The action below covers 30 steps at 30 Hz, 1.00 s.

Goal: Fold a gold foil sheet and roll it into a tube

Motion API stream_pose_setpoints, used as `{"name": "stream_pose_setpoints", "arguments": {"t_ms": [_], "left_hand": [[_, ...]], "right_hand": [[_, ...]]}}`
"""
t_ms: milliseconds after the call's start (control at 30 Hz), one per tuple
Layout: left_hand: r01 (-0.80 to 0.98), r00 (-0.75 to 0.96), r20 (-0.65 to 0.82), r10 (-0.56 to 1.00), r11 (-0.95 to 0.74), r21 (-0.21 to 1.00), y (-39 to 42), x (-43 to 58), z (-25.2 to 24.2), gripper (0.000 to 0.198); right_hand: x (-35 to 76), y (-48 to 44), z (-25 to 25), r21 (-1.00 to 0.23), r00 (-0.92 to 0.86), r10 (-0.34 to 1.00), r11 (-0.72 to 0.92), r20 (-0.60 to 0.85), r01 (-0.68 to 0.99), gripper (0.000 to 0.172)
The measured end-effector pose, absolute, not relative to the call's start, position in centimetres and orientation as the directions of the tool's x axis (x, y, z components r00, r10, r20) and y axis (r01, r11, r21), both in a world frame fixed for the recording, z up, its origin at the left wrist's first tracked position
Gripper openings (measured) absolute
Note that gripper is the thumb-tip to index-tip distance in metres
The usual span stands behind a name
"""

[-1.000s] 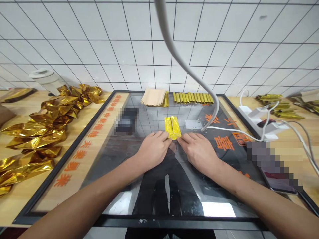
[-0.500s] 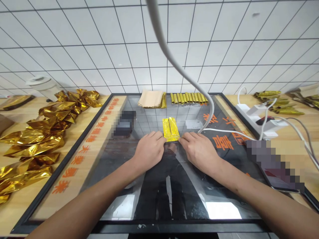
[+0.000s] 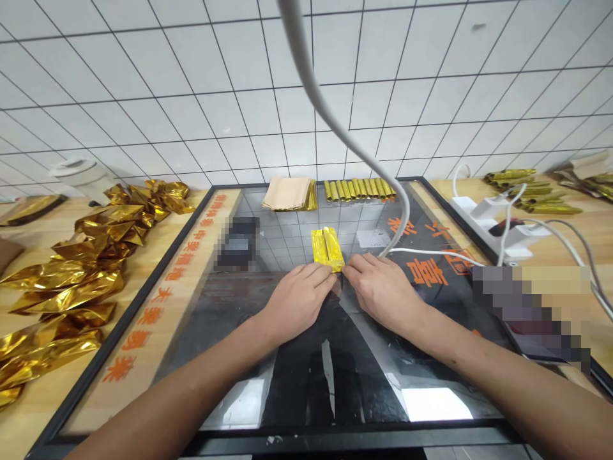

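Head view: the folded gold foil (image 3: 327, 248) lies on the glass table (image 3: 225, 345), its near edge pinched by left hand (image 3: 297, 299) and right hand (image 3: 383, 291); it looks light, thin, slippery and easily creased, best held by that edge

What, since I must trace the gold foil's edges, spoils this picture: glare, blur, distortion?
Head view: the glass board mirrors wall tiles and bright patches near its front edge; the wide lens bends their lines; the near cable looks soft; two patches are pixelated; the folded gold foil between left hand and right hand is sharp.
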<state>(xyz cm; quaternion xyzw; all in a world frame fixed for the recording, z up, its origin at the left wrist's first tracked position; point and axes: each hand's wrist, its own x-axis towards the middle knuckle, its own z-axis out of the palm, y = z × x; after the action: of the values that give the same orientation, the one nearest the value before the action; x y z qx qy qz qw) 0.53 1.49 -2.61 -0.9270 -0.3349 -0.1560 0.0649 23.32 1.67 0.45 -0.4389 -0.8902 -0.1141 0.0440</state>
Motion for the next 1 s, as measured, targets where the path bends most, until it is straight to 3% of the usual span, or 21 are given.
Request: {"name": "stream_pose_setpoints", "arguments": {"t_ms": [167,400,700,1000], "left_hand": [[0.643,0.733,0.298,0.611,-0.766,-0.011,1.6,0.5,-3.0,0.033],[0.623,0.752,0.295,0.589,-0.782,-0.026,1.7,0.4,-3.3,0.036],[0.604,0.775,0.273,0.570,-0.795,-0.058,1.8,0.2,-3.7,0.041],[0.611,0.782,0.234,0.578,-0.785,-0.103,1.5,0.6,-3.3,0.038]], "right_hand": [[23.4,1.7,0.2,0.140,-0.619,0.756,0.603,0.214,0.785,0.020],[23.2,1.7,-1.1,0.057,-0.650,0.712,0.662,0.265,0.747,0.034],[23.3,1.8,-1.2,0.090,-0.638,0.732,0.638,0.237,0.765,0.039],[23.3,1.7,-0.9,0.062,-0.680,0.663,0.700,0.314,0.712,0.040]]}}
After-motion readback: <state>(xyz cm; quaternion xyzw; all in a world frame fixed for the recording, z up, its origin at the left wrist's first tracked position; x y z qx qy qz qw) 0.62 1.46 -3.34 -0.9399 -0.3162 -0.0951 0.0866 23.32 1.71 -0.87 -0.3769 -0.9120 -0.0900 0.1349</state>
